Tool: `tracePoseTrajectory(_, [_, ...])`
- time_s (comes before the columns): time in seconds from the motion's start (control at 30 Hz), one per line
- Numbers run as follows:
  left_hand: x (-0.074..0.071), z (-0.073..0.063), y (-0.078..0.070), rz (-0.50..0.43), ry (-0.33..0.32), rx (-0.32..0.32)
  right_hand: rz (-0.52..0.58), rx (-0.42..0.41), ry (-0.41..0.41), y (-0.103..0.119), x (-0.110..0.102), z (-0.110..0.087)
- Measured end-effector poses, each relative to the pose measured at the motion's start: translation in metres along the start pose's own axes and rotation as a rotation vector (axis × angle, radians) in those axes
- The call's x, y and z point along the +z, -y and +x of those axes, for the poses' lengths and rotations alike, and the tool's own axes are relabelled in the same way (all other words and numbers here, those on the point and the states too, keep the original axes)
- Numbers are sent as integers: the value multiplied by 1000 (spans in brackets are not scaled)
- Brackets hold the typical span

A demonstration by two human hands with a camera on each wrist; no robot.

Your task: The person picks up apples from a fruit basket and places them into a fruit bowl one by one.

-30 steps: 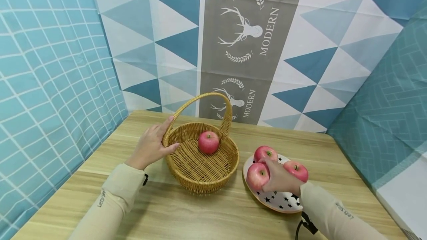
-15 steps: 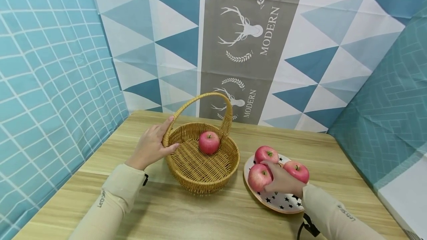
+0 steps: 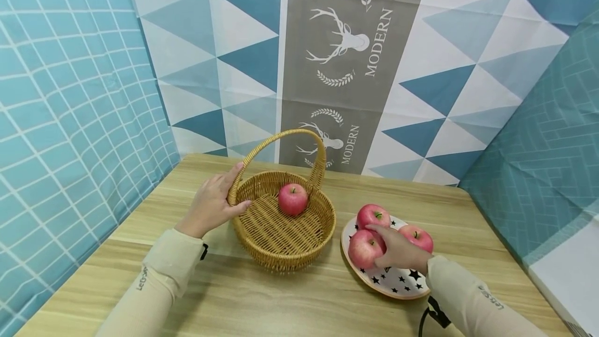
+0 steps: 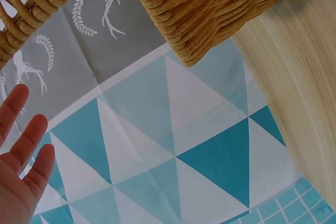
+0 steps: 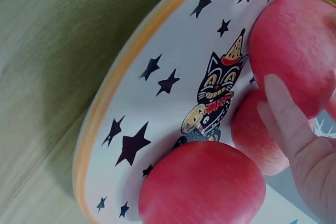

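Note:
On the left of the head view, my left hand (image 3: 212, 202) holds the wicker basket (image 3: 285, 261) where its handle meets the rim, thumb in front and index finger along the outside. In the left wrist view the other fingers (image 4: 32, 140) stretch out free. One apple (image 3: 293, 199) lies in the basket. My right hand (image 3: 398, 248) grips the front-left apple (image 3: 365, 249), thumb and fingers on its sides, low over the star-patterned plate (image 3: 395, 280). A back apple (image 3: 373, 216) and a right-hand apple (image 3: 416, 237), partly behind my hand, share the plate.
Basket and plate stand on a wood-grain table (image 3: 299, 308), a small gap between them. The basket's tall handle (image 3: 285, 135) arches over its opening. Patterned sheets (image 3: 248, 66) wall the back and sides. A white box-like surface (image 3: 571, 269) borders the right.
My right hand and the front-left apple have shifted slightly right, and more of the plate's front shows. The left hand and basket hold their place.

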State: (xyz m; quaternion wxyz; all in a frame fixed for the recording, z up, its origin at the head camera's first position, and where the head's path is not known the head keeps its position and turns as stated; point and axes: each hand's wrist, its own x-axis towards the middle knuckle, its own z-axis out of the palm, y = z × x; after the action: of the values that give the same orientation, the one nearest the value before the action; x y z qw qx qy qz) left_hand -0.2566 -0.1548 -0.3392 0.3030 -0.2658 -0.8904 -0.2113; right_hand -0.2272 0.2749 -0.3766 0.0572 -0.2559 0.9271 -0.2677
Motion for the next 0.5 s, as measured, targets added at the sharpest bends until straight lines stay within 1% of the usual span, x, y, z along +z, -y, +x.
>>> tracePoseTrajectory(0.17, [1, -1, 1, -3, -9, 10, 13, 13, 5, 4, -4, -1])
tracePoseTrajectory(0.27, [2, -1, 1, -7, -17, 18, 42, 45, 4, 9, -10, -1])
tracePoseTrajectory(0.4, [2, -1, 1, -8, -16, 16, 32, 74, -21, 16, -16, 1])
tracePoseTrajectory(0.5, [1, -1, 1, -7, -5, 7, 6, 71, -46, 19, -19, 3])
